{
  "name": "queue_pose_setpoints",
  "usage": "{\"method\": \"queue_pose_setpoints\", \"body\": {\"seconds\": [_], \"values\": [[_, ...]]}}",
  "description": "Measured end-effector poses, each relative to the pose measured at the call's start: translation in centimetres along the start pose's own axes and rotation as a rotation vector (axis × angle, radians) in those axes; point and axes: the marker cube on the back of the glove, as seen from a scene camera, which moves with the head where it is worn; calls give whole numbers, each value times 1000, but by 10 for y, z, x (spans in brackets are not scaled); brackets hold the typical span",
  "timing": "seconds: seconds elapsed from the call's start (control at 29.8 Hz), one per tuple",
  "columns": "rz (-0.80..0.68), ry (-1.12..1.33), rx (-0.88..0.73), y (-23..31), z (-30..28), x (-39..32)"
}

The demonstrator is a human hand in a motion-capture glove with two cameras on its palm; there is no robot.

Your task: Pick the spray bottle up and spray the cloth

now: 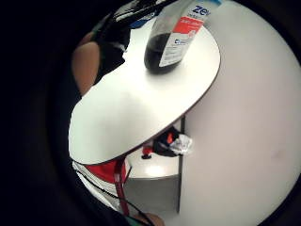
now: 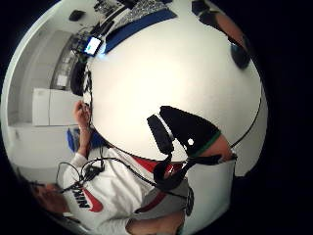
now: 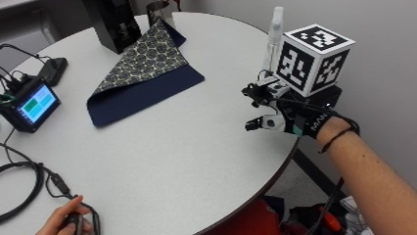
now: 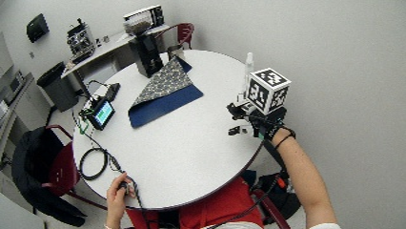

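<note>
Gloved right hand (image 3: 287, 115) hovers at the counter's (image 3: 182, 161) edge, fingers (image 3: 257, 123) loosely curled with nothing in them. The clear spray bottle (image 3: 273, 39) stands upright right behind it, around 12 o'clock from the hand, not touching as far as I can see. The blue patterned cloth (image 3: 140, 73) lies folded out at 10 o'clock, well apart.
</note>
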Motion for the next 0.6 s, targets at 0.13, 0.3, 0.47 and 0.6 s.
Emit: {"method": "queue_pose_setpoints", "body": {"seconds": [0.13,0.3,0.47,0.6], "values": [[5,-35,11,4,1,6],[49,-123,48,9,0,24],[131,-257,111,8,-7,54],[221,-441,198,-1,-8,79]]}}
